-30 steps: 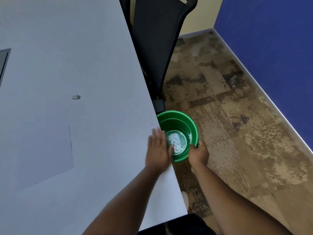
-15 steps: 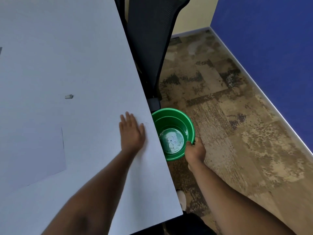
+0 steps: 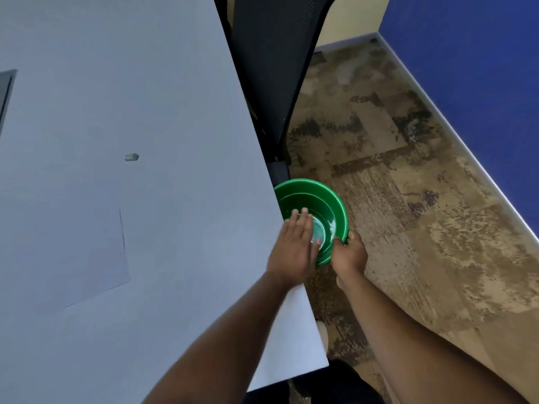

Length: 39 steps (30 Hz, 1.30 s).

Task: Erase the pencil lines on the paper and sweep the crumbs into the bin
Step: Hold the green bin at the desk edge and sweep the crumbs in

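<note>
A green bin (image 3: 326, 199) hangs just below the right edge of the white table (image 3: 175, 112), and my right hand (image 3: 348, 255) grips its near rim. My left hand (image 3: 296, 247) lies flat with straight fingers at the table's edge, its fingertips reaching out over the bin's mouth. A sheet of white paper (image 3: 58, 243) lies on the table to the left, with a thin pencil line along its right side. A small grey-white eraser (image 3: 131, 157) rests on the table beyond the paper. No crumbs show at this size.
A black mesh office chair (image 3: 271, 83) stands against the table's right edge just beyond the bin. Patterned brown carpet (image 3: 408, 228) runs to a blue wall (image 3: 481, 83) on the right. A dark flat object (image 3: 5, 94) shows at the far left edge.
My left hand has slid right across the table from near the edge to over the bin's mouth. My right hand keeps holding the bin in the same place.
</note>
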{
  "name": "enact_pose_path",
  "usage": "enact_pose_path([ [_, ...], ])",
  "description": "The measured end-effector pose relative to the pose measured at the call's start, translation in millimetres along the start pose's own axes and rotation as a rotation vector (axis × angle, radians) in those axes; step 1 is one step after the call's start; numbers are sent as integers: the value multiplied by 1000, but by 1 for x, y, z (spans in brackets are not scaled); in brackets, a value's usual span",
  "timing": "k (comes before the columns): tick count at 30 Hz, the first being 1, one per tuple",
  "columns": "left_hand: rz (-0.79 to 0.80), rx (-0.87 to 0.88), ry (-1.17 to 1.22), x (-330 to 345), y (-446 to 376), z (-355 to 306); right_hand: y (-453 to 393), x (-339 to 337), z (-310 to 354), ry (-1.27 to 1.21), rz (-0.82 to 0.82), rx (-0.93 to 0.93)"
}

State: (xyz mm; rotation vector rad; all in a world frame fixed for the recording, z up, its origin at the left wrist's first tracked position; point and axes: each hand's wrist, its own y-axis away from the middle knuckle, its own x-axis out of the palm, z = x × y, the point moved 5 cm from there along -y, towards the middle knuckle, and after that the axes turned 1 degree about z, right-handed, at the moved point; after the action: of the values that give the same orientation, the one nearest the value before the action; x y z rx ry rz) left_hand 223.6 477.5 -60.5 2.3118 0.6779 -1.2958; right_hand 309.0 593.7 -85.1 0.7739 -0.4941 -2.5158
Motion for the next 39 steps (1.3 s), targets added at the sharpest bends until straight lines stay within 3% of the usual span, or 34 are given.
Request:
enact_pose_path([
  [3,-55,-1,45,-4,5,-5,1,-4,3,12,-22,-4],
  [8,-254,-305,-83,-41,16,73,2,-6,3,17,-23,16],
  [11,-230,-563,-139,-53,29,120,3,-4,2,10,-17,19],
  [14,-176,-676,-91,-47,36,120,6,-1,-1,-4,6,26],
  [18,-145,-528,-83,-22,32,74,8,-3,-3,-13,20,46],
  [22,-46,-54,-22,7,27,-10,8,-9,-2,-3,-1,42],
  [24,-39,55,-34,15,28,-40,8,-14,-1,2,-10,30],
  [28,-124,-137,6,1,26,-23,5,-18,-1,-4,-20,33],
  [39,-262,-605,-149,-69,25,134,4,-16,-8,1,16,17],
])
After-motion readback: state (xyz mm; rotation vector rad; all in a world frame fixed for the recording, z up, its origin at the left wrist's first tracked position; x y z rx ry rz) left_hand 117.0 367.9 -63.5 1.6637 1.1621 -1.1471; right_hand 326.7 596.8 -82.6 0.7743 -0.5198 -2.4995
